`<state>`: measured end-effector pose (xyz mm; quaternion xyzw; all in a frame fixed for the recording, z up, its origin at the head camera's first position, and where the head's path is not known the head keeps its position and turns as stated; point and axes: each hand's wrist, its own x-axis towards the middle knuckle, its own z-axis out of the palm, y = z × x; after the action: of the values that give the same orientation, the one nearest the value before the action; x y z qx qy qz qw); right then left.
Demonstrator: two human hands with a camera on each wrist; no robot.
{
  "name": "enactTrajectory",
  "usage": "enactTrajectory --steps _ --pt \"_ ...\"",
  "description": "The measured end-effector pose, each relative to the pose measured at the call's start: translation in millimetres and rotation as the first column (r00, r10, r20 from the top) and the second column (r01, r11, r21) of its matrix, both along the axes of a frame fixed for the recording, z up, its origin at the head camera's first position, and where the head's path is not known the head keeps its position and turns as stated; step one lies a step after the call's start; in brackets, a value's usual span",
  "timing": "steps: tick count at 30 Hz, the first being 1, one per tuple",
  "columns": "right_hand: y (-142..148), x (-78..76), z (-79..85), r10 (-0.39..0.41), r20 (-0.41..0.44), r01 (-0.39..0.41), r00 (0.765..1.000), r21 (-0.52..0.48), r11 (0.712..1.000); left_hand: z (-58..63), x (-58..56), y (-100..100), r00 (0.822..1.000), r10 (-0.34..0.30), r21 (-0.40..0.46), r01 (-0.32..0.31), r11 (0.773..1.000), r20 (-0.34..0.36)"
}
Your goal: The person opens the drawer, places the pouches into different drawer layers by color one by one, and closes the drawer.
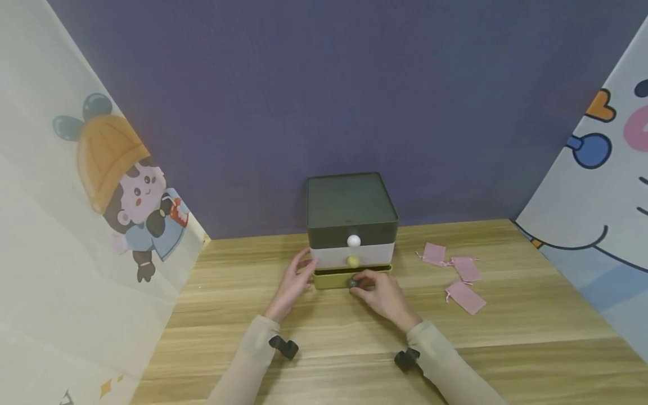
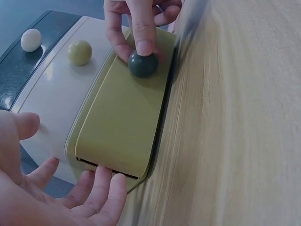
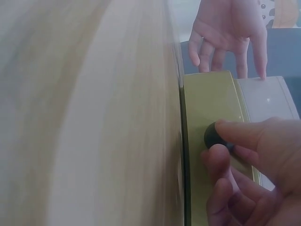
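"Pinching the dark green knob, is that all your right hand does?"

"Yes, my thumb and fingers close round it. My left hand grips nothing: its fingers are spread, loosely bent, and seem to touch the left side of the three-tier drawer box."

"And the olive drawer itself?"

"Lowest of the three tiers, just below the middle of the head frame, close above the table. It stands slightly out, with a dark gap along the top of its front."

"How do you expect it to handle?"

"Light and stiff, I'd say, probably plastic; likely to slide easily, yet apt to skew if drawn unevenly. The knob looks smooth and round, so fingertips could slip; I'd hold it behind its widest part. The box may be light enough to shift, so a palm at its side would steady it. I can't see what's inside."
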<state>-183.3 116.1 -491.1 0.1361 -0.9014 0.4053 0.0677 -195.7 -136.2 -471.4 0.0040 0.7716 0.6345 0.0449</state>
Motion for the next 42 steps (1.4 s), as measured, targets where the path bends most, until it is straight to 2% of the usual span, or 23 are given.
enactTrajectory --steps 13,31,42 --pt "1 7.0 0.8 -0.009 0.009 0.009 1.000 0.022 1.000 -1.8 -2.7 2 1.000 0.024 0.015 -0.024 1.000 -0.015" --pt "3 15.8 3.2 0.015 0.011 -0.015 1.000 0.005 1.000 -3.0 -2.5 2 1.000 0.009 0.017 -0.009 1.000 -0.009" --pt "4 21.7 2.2 0.010 -0.009 -0.010 1.000 0.034 0.999 -4.4 -2.4 1 1.000 0.004 0.023 -0.004 1.000 -0.011"
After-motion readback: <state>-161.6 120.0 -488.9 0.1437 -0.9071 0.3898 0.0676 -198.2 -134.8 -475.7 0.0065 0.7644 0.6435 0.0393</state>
